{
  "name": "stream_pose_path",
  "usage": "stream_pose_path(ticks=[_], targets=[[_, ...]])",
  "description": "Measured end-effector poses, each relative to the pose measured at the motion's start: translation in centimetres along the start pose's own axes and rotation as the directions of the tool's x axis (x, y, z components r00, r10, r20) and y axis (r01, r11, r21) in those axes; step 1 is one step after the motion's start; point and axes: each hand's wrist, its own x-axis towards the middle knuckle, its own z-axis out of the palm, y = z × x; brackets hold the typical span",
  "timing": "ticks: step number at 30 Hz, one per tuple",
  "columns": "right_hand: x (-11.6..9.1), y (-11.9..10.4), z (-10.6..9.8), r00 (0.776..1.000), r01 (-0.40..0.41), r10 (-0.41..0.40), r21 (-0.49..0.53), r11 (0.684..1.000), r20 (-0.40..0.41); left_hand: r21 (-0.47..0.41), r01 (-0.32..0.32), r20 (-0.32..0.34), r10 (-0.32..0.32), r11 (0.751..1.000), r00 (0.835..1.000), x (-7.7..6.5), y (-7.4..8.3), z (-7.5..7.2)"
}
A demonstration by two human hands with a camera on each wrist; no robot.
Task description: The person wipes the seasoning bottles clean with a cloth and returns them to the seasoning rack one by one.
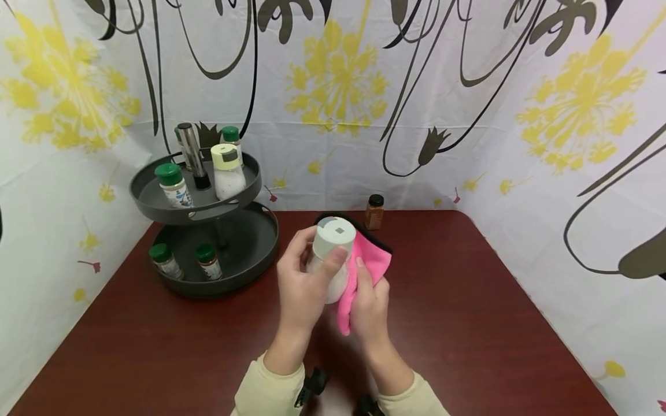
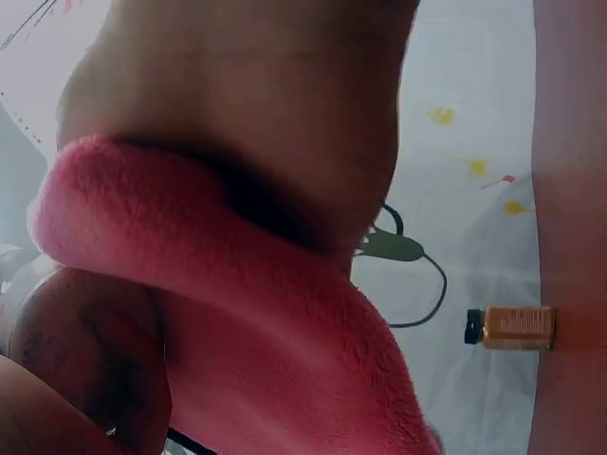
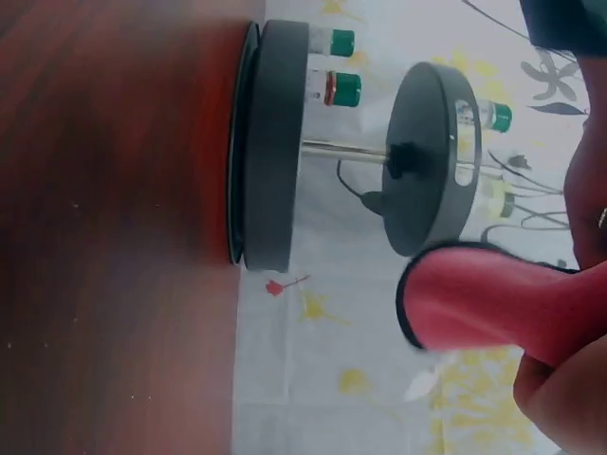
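Note:
My left hand (image 1: pixel 302 283) grips a clear shaker jar (image 1: pixel 335 242) with a pale lid and white contents, tilted above the table. My right hand (image 1: pixel 372 306) holds a pink cloth (image 1: pixel 372 254) with black edging against the jar's right side, thumb on the fabric. The left wrist view shows the cloth (image 2: pixel 237 275) close up, folded under a hand, with most of the jar hidden. In the right wrist view the cloth (image 3: pixel 474 299) sticks out from the fingers.
A dark two-tier stand (image 1: pixel 244 271) is at the left of the brown table (image 1: pixel 458 323). Its upper tier holds green-capped jars (image 1: pixel 174 185), a yellow-lidded shaker (image 1: pixel 227 173) and a silver grinder (image 1: pixel 191 153); two green-capped jars sit below. A black-capped spice bottle (image 1: pixel 374 214) stands at the back.

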Motion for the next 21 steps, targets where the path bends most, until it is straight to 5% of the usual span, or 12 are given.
stream_pose_path(ticks=[10, 15, 18, 21], targets=[[1.3, -3.0, -0.4, 0.979, 0.191, -0.188, 0.033, 0.981, -0.076, -0.010, 0.078, 0.076, -0.077, 0.997, 0.994, -0.7, -0.9, 0.5], [-0.1, -1.1, -0.2, 0.997, 0.067, -0.066, 0.039, 0.997, -0.029, -0.001, 0.012, 0.019, -0.011, 1.000, 1.000, -0.3, -0.6, 0.3], [-0.5, -0.4, -0.3, 1.000, -0.019, 0.019, -0.003, 1.000, -0.011, 0.002, 0.014, -0.005, -0.014, 1.000, 1.000, -0.2, -0.6, 0.1], [0.1, -0.9, -0.4, 1.000, -0.013, 0.013, -0.006, 1.000, -0.001, -0.005, 0.045, 0.012, -0.045, 0.999, 0.999, -0.3, -0.9, 0.1]])
